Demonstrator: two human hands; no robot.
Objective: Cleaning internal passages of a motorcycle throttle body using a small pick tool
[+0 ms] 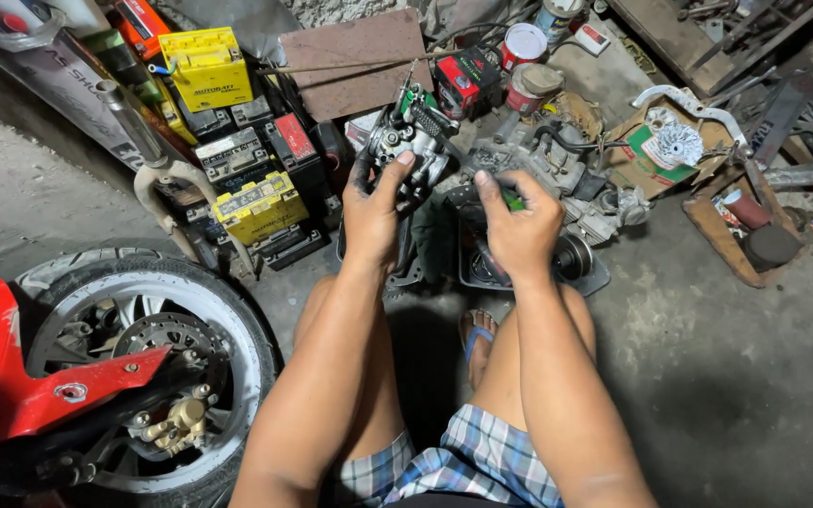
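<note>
Seen from above in a cluttered motorcycle workshop: left hand (374,212) grip closed around a greasy carburetor (409,141), raised above the knees for close inspection, right hand (522,226) clasping a green-handled tool (512,200) alongside, motorcycle front wheel (143,367) and stacked batteries (237,150) nearby.
</note>
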